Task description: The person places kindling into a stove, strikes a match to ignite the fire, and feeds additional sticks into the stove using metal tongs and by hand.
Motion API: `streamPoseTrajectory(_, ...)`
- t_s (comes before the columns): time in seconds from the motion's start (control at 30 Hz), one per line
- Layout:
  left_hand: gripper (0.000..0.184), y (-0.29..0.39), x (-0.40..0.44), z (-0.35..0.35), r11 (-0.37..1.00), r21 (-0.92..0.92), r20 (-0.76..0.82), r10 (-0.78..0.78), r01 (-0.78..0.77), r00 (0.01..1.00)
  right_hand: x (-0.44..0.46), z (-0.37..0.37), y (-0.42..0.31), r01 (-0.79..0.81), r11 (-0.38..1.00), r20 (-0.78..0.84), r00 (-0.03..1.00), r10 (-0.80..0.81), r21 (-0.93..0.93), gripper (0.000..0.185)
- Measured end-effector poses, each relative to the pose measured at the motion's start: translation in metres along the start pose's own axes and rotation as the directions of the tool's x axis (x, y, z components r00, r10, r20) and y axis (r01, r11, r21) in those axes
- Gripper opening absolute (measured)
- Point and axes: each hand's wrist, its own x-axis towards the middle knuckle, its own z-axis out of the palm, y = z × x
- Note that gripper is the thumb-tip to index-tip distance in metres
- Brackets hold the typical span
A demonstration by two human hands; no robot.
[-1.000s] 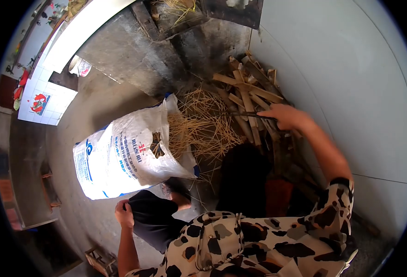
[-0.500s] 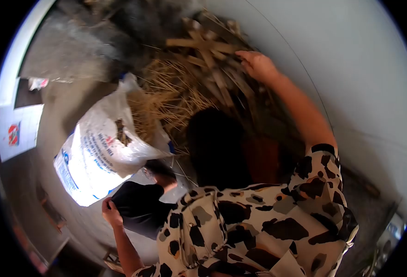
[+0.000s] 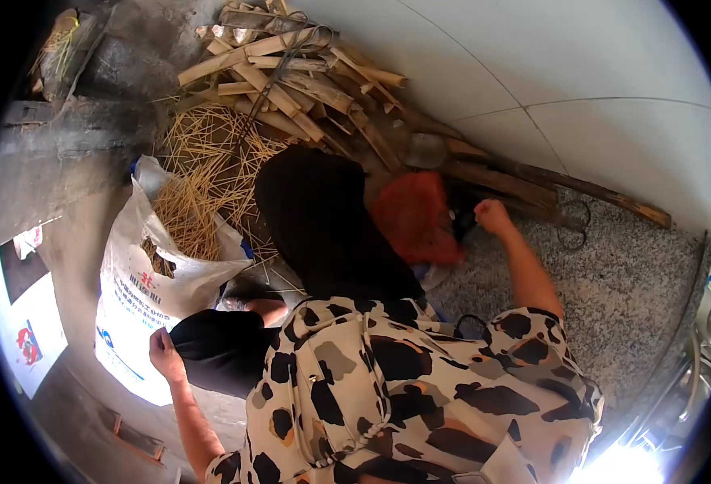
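Note:
My left hand is beside my black-trousered knee and close to a white printed sack. Its fingers are curled together; whatever they hold, if anything, is hidden. Thin straw-like sticks fill the sack's mouth and spread behind it. Over on the right, my right hand is held with the fingers bent in, near a red bag and a dark object beside it. I cannot make out anything between those fingers.
Split wood pieces lie piled against the pale tiled wall. A long wooden plank runs along the wall's base, with a wire ring near it. Grey blocks stand at the left. Metal items show at far right.
My right hand has left the wood pile and come back and down toward the red bag. The view has shifted, showing more floor on the right. My left hand remains by the knee.

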Motion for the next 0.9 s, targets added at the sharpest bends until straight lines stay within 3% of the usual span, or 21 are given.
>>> streamPoseTrajectory(0.03,0.017,0.006,0.0,0.001,1.0,-0.014,-0.011,0.008,-0.008,1.0,0.002,0.004,0.016,-0.09,0.994,-0.022,0.996,0.088,-0.063,0.01)
streamPoseTrajectory(0.13,0.017,0.011,-0.004,0.002,1.0,-0.026,-0.026,0.01,-0.011,1.0,0.004,0.019,0.05,-0.266,0.962,-0.056,0.961,0.27,0.066,0.021)
streamPoseTrajectory(0.23,0.018,0.006,-0.007,0.003,0.999,-0.036,-0.03,-0.018,0.017,0.999,0.034,0.053,0.096,-0.093,0.99,-0.362,0.931,0.047,-0.11,0.032)
streamPoseTrajectory(0.33,0.017,-0.004,-0.01,0.004,1.0,-0.01,-0.053,-0.014,0.013,0.998,0.042,0.066,0.068,-0.265,0.962,-0.404,0.889,0.218,-0.065,0.041)
streamPoseTrajectory(0.43,0.016,-0.012,-0.013,0.003,1.0,0.024,-0.077,0.01,-0.008,0.997,0.035,0.062,0.026,-0.395,0.901,-0.274,0.859,0.432,0.181,0.045)
streamPoseTrajectory(0.53,0.015,-0.012,-0.013,0.001,0.998,0.063,-0.077,0.002,0.003,0.997,0.043,0.061,0.025,-0.436,0.896,-0.166,0.881,0.443,0.081,0.046)
streamPoseTrajectory(0.63,0.014,0.01,-0.015,-0.009,0.995,0.095,-0.049,-0.014,0.019,0.999,0.06,0.066,0.053,-0.363,0.929,-0.117,0.922,0.369,0.069,0.039)
streamPoseTrajectory(0.73,0.012,0.024,-0.014,-0.028,0.996,0.087,-0.019,0.032,-0.03,0.999,0.061,0.073,0.07,-0.309,0.948,-0.198,0.937,0.289,-0.079,0.029)
streamPoseTrajectory(0.83,0.012,0.045,-0.015,-0.02,0.979,0.155,-0.029,0.141,-0.135,0.99,0.051,0.061,0.057,-0.413,0.909,0.013,0.911,0.413,0.052,0.022)
streamPoseTrajectory(0.9,0.015,0.05,-0.008,-0.008,0.964,0.135,-0.03,0.236,-0.23,0.971,0.041,0.058,0.043,-0.485,0.781,0.099,0.867,0.489,0.393,0.017)
